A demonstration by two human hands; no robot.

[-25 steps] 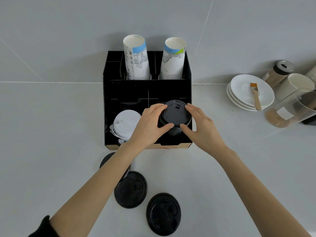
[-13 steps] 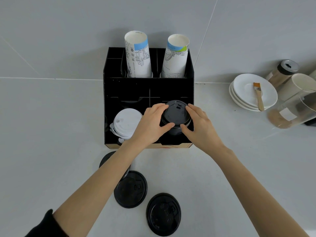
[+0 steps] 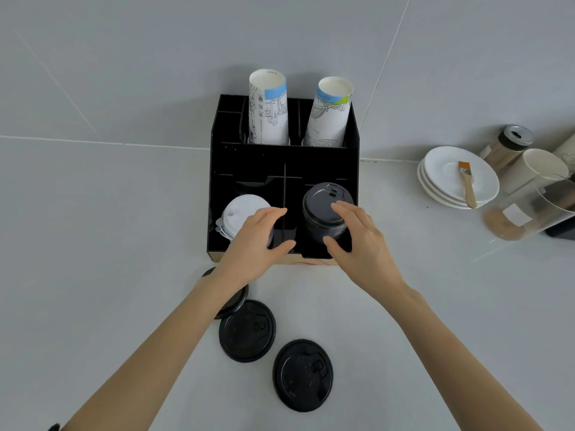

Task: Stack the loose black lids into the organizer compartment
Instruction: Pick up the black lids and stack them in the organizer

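1. The right hand (image 3: pixel 361 244) is open, its fingers curled just beside the stack of black lids (image 3: pixel 326 213) in the black organizer (image 3: pixel 214 194)'s front right compartment.
2. The left hand (image 3: pixel 258 241) is open and empty, in front of the white lids (image 3: pixel 239 213).
3. Three loose black lids (image 3: pixel 247 334) lie on the counter (image 3: pixel 93 244) in front of the organizer.

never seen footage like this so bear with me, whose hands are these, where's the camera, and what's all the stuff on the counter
No machine here: a head-worn camera looks down at the wearer's own bare hands. The left hand and right hand are both open, holding nothing, either side of a stack of black lids in the front right compartment of a black organizer. White lids fill the compartment beside it, and two paper cup stacks stand behind. Three loose black lids lie on the counter nearer the person. At right sit white saucers with a brush.
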